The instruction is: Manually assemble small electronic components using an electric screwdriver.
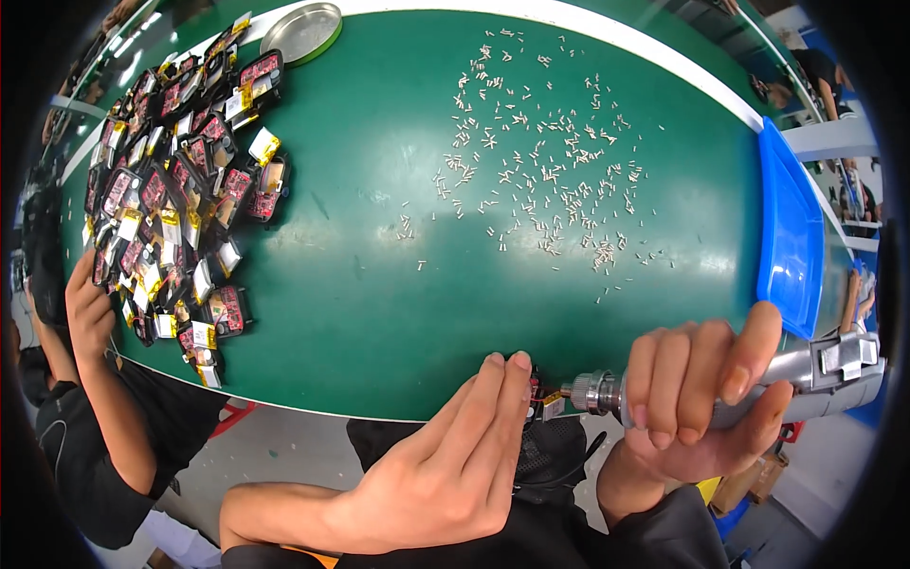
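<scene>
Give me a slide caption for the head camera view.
Left hand at a small electronic unit, right hand gripping a gray power tool, tiny metal pieces scattered across the green table.

The middle of the frame is filled by a green counter point(332, 322), on which pale glare point(408, 147) is cast. Its far edge is bordered by a white strip point(588, 24), bowed across the top. Grey floor point(294, 441) is shown along the bottom. Cardboard boxes point(744, 486) are seen at lower right, a red bar point(230, 418) at lower left.
</scene>
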Tool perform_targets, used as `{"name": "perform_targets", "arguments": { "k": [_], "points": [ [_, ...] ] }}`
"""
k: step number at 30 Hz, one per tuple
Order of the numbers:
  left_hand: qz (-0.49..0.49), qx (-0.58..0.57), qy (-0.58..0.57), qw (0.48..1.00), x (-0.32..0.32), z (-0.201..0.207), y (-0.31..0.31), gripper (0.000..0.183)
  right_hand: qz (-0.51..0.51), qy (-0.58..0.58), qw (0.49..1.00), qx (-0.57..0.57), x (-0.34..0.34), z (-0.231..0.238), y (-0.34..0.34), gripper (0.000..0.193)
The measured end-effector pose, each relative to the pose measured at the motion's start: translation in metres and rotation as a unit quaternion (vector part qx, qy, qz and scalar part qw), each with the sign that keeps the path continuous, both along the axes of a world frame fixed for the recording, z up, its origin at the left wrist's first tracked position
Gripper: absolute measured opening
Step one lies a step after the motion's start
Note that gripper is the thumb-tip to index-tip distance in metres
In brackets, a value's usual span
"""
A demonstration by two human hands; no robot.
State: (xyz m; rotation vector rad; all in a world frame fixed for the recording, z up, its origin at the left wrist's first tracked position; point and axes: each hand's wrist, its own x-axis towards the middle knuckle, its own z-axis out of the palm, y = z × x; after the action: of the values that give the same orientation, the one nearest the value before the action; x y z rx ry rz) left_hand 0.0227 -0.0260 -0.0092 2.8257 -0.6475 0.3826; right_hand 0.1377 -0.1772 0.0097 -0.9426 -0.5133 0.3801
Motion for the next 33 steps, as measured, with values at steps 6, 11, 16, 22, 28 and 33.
{"name": "perform_targets", "arguments": {
  "k": [6, 11, 16, 22, 28, 33],
  "points": [
    [0.016, -0.046, 0.025, 0.998, 0.000, 0.000, 0.001, 0.031, 0.011, 0.004, 1.000, 0.004, 0.001, -0.002, 0.002, 0.025],
    [0.010, -0.059, -0.003, 0.998, 0.001, -0.001, 0.000, 0.030, 0.032, -0.049, 0.998, -0.011, 0.000, 0.006, 0.012, 0.025],
    [-0.002, -0.054, 0.013, 0.998, 0.002, 0.004, 0.003, 0.034, 0.047, 0.007, 0.997, -0.067, -0.005, 0.015, 0.009, 0.025],
    [-0.002, -0.032, 0.003, 0.999, -0.003, 0.009, 0.005, 0.038, 0.121, 0.103, 0.987, -0.011, 0.004, 0.015, 0.010, 0.025],
    [-0.014, 0.010, -0.007, 1.000, -0.012, 0.016, 0.025, 0.039, 0.187, -0.057, 0.971, 0.136, 0.011, 0.006, 0.011, 0.019],
    [0.173, -0.066, -0.128, 0.974, -0.013, 0.054, 0.104, 0.044, 0.066, 0.001, 0.978, 0.197, -0.003, 0.002, -0.026, 0.015]
  ]
}}
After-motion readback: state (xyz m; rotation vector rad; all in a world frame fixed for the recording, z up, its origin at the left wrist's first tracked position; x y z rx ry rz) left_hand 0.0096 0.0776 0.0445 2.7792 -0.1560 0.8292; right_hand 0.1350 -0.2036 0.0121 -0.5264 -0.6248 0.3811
